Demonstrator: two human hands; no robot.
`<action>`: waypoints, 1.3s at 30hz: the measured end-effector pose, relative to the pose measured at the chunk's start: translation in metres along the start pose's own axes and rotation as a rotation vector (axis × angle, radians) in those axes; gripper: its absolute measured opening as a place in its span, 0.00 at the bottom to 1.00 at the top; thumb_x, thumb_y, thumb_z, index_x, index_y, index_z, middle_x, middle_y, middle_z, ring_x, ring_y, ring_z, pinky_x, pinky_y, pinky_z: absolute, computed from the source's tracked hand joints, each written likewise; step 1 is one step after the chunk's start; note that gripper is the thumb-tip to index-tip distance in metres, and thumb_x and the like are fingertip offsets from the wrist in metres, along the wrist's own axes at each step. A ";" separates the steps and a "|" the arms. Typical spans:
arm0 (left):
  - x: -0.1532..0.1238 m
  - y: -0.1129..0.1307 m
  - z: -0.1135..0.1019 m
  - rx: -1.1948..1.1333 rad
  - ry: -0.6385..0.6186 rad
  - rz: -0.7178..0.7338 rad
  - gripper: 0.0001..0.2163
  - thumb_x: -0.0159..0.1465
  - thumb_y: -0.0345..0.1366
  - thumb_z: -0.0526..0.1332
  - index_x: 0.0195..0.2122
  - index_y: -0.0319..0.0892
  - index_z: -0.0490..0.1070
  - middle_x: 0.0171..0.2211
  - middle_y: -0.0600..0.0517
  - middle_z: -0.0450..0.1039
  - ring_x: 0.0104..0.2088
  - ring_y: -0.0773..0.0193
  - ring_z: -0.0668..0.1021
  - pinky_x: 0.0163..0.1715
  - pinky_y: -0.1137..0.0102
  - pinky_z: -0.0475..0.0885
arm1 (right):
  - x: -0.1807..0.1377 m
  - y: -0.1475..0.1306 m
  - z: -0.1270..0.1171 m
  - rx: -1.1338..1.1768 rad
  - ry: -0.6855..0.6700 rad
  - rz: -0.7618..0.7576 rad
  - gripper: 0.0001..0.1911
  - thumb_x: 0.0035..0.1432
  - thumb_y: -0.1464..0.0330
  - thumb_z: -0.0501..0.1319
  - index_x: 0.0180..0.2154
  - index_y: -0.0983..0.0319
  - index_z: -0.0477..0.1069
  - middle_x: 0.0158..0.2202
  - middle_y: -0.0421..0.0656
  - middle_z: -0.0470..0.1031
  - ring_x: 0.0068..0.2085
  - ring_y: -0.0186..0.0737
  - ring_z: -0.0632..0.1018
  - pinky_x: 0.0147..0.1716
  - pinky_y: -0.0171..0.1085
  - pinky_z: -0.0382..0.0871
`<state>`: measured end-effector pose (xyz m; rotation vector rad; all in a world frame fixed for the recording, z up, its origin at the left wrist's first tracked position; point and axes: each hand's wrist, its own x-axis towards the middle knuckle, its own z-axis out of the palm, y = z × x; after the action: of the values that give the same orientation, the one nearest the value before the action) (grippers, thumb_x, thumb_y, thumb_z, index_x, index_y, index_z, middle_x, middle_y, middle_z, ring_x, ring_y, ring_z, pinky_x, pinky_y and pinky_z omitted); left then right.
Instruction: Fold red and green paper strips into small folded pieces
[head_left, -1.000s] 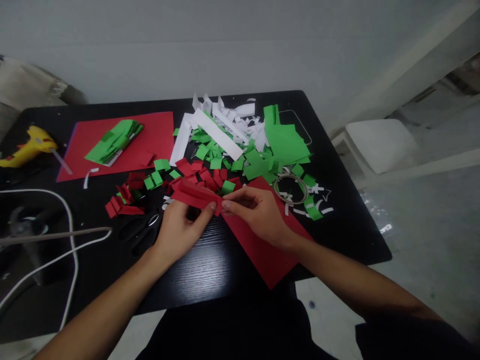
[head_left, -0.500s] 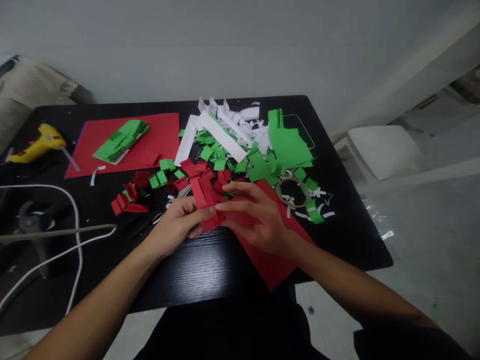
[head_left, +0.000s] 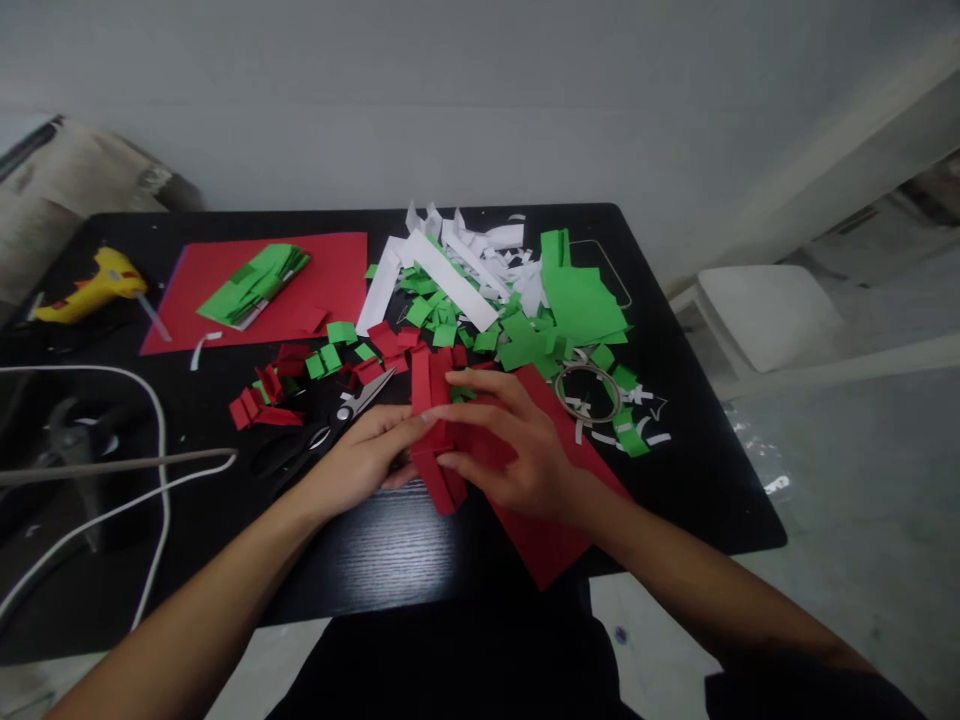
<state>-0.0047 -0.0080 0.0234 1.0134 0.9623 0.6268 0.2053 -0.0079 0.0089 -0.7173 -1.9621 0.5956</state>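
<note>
A folded red paper strip (head_left: 431, 385) stands nearly upright over the front of the black table, creased along its length. My left hand (head_left: 382, 445) pinches it from the left, thumb across its face. On its other side my right hand (head_left: 517, 435) has its fingers at the strip's right edge, thumb and fingertips touching it. Beneath the right hand lies a red sheet (head_left: 555, 530). Black-handled scissors (head_left: 330, 425) rest beside the left wrist, blades partly spread. Small folded red pieces (head_left: 386, 340) lie just behind the strip.
Green scraps (head_left: 435, 310), white paper strips (head_left: 450, 280) and green sheets (head_left: 581, 300) pile up behind the hands. A ring (head_left: 589, 392) sits at right. At left are a yellow glue gun (head_left: 105, 285), white cable (head_left: 154, 480) and pliers (head_left: 79, 450). Folded green paper (head_left: 255, 285) lies on another red sheet (head_left: 341, 265).
The red strip has turned more upright between my hands, and its lower end reaches further toward me. More of the scissors shows. The view has shifted slightly.
</note>
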 end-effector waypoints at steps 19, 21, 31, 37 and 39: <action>-0.004 -0.001 -0.009 0.648 0.383 0.741 0.04 0.69 0.37 0.65 0.43 0.44 0.75 0.40 0.50 0.74 0.38 0.62 0.75 0.38 0.67 0.71 | 0.005 0.000 -0.002 0.084 0.041 0.114 0.07 0.61 0.71 0.72 0.38 0.57 0.76 0.37 0.41 0.84 0.52 0.47 0.80 0.59 0.51 0.69; -0.006 0.000 -0.008 0.735 0.306 0.798 0.07 0.68 0.31 0.65 0.47 0.45 0.76 0.46 0.48 0.74 0.45 0.60 0.77 0.45 0.65 0.73 | 0.005 0.000 -0.002 0.086 0.024 0.144 0.07 0.61 0.71 0.72 0.38 0.57 0.76 0.37 0.40 0.84 0.50 0.47 0.80 0.58 0.51 0.67; -0.006 0.000 -0.005 0.821 0.225 0.806 0.07 0.68 0.25 0.65 0.43 0.43 0.76 0.42 0.50 0.75 0.45 0.62 0.78 0.45 0.67 0.74 | 0.005 0.001 -0.002 0.063 0.009 0.143 0.04 0.63 0.71 0.69 0.37 0.57 0.76 0.37 0.40 0.84 0.49 0.46 0.80 0.58 0.51 0.66; -0.007 -0.001 -0.005 0.847 0.207 0.816 0.07 0.69 0.24 0.63 0.43 0.43 0.74 0.43 0.50 0.74 0.45 0.63 0.78 0.48 0.67 0.73 | 0.005 0.001 -0.002 0.042 -0.013 0.148 0.03 0.64 0.69 0.69 0.37 0.56 0.77 0.37 0.39 0.84 0.47 0.45 0.80 0.58 0.50 0.67; -0.007 -0.001 -0.004 0.857 0.213 0.817 0.06 0.69 0.25 0.63 0.43 0.43 0.74 0.43 0.50 0.74 0.46 0.62 0.78 0.48 0.66 0.74 | 0.005 0.000 -0.002 0.029 -0.016 0.153 0.03 0.64 0.69 0.69 0.37 0.57 0.76 0.37 0.39 0.84 0.47 0.45 0.80 0.57 0.50 0.67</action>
<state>-0.0112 -0.0123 0.0238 2.1907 1.0027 1.0346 0.2049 -0.0039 0.0127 -0.8516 -1.9211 0.7228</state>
